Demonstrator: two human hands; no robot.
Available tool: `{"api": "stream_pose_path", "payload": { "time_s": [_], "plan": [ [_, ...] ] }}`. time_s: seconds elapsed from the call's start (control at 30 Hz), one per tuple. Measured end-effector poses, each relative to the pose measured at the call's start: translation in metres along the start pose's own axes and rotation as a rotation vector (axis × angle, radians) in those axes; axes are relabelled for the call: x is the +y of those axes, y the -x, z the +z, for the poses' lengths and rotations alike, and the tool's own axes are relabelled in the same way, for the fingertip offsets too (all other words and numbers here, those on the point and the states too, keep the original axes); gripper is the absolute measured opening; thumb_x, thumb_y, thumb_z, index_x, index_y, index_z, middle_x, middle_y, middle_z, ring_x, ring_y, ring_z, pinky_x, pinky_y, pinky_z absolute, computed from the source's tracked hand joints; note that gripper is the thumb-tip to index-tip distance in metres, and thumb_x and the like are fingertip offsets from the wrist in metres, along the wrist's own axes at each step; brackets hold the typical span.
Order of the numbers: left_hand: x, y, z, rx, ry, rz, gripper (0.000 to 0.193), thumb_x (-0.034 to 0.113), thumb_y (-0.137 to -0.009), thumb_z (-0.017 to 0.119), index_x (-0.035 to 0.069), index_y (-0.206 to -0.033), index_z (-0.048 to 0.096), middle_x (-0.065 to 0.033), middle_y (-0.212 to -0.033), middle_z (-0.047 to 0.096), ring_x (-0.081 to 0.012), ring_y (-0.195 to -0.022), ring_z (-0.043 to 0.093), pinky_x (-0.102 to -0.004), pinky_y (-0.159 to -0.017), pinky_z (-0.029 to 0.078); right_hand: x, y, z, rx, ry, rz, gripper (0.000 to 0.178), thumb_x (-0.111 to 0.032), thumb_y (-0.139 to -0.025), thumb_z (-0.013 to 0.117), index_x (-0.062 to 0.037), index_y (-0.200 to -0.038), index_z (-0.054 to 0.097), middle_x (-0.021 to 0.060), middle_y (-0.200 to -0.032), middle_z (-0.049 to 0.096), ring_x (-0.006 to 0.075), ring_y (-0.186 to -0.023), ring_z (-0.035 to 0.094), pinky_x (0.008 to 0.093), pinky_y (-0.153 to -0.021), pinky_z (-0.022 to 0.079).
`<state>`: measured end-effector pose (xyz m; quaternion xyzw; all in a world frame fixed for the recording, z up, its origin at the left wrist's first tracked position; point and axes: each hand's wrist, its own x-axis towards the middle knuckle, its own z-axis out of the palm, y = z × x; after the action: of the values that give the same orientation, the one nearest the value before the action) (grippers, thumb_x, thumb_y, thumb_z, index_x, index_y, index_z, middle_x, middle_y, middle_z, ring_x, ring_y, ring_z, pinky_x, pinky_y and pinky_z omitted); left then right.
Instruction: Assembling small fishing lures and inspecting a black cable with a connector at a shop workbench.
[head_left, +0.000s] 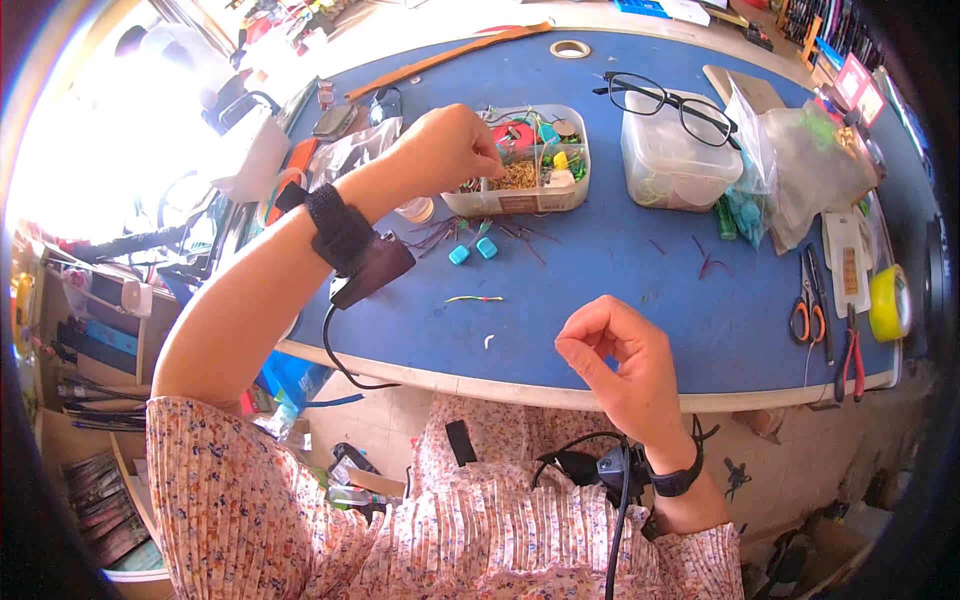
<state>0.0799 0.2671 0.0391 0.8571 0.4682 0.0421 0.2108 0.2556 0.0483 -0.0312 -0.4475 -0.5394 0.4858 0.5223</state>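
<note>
My left hand [450, 148] reaches over the left part of a clear compartment box [535, 203], its fingers curled together and pointing down. What they pinch, if anything, is hidden. Inside the box are a heap of small gold-coloured pieces [515, 176], a red disc [514, 134] and yellow and green bits. Above the table's front edge, my right hand [625, 360] is closed, thumb and forefinger together; nothing shows clearly between them. Between the hands lie a short yellow-green cord [473, 298] and a small white piece [488, 342]. Two turquoise blocks [473, 250] sit just in front of the box.
Black-framed glasses [672, 105] rest on a lidded plastic tub [680, 170]. Plastic bags [815, 165] stand to its right. Scissors [808, 310], red-handled pliers [851, 360] and yellow tape [889, 303] lie at the right edge. A tape ring [570, 49] lies at the back.
</note>
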Motion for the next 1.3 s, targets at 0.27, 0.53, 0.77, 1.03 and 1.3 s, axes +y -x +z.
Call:
{"api": "stream_pose_path", "payload": {
  "time_s": [0.27, 0.53, 0.77, 1.03, 1.3],
  "plan": [
    [0.011, 0.015, -0.002, 0.043, 0.202, 0.02, 0.018, 0.017, -0.077, 0.071, 0.0, -0.083, 0.072, -0.0053, -0.06, 0.06, -0.0107, -0.053, 0.053, -0.0278, -0.051, 0.043, 0.005, -0.001, 0.001, 0.046, -0.051, -0.02, 0.006, -0.008, -0.086, 0.066, -0.0039, -0.085, 0.061, -0.0002, -0.08, 0.061, 0.0052, -0.068, 0.053, 0.0201, -0.06, 0.042],
    [0.041, 0.077, 0.033, -0.031, 0.107, 0.154, 0.015, 0.015, -0.077, 0.072, 0.001, -0.083, 0.072, -0.0084, -0.06, 0.061, -0.0123, -0.05, 0.052, -0.0284, -0.049, 0.041, 0.005, -0.001, -0.001, 0.088, -0.146, 0.053, 0.008, -0.009, -0.087, 0.067, -0.0033, -0.087, 0.061, -0.0032, -0.076, 0.06, 0.0032, -0.068, 0.053, 0.0187, -0.061, 0.042],
    [0.045, 0.093, 0.053, 0.021, 0.029, 0.121, 0.016, 0.016, -0.075, 0.073, 0.003, -0.083, 0.071, -0.0093, -0.06, 0.059, -0.0181, -0.054, 0.057, -0.0318, -0.052, 0.043, 0.007, -0.004, -0.004, 0.169, -0.226, 0.015, 0.009, -0.011, -0.088, 0.067, -0.0042, -0.087, 0.062, -0.003, -0.071, 0.059, 0.0021, -0.064, 0.053, 0.0172, -0.054, 0.039],
    [0.032, 0.096, 0.056, 0.08, 0.093, 0.207, 0.013, 0.009, -0.078, 0.071, 0.003, -0.089, 0.072, -0.0115, -0.077, 0.068, -0.0188, -0.062, 0.063, -0.0301, -0.061, 0.05, 0.01, -0.006, -0.004, 0.186, -0.265, -0.011, 0.009, -0.012, -0.088, 0.067, -0.0041, -0.088, 0.062, -0.0031, -0.071, 0.059, 0.0017, -0.062, 0.051, 0.0171, -0.052, 0.038],
    [0.035, 0.091, 0.052, 0.062, 0.104, 0.141, 0.013, 0.006, -0.077, 0.069, 0.001, -0.089, 0.071, -0.0114, -0.075, 0.069, -0.0176, -0.067, 0.067, -0.0285, -0.063, 0.052, 0.009, -0.006, -0.004, 0.187, -0.269, 0.004, 0.011, -0.013, -0.087, 0.068, -0.004, -0.088, 0.063, -0.0033, -0.073, 0.06, 0.0018, -0.063, 0.052, 0.017, -0.052, 0.038]
  ]
}}
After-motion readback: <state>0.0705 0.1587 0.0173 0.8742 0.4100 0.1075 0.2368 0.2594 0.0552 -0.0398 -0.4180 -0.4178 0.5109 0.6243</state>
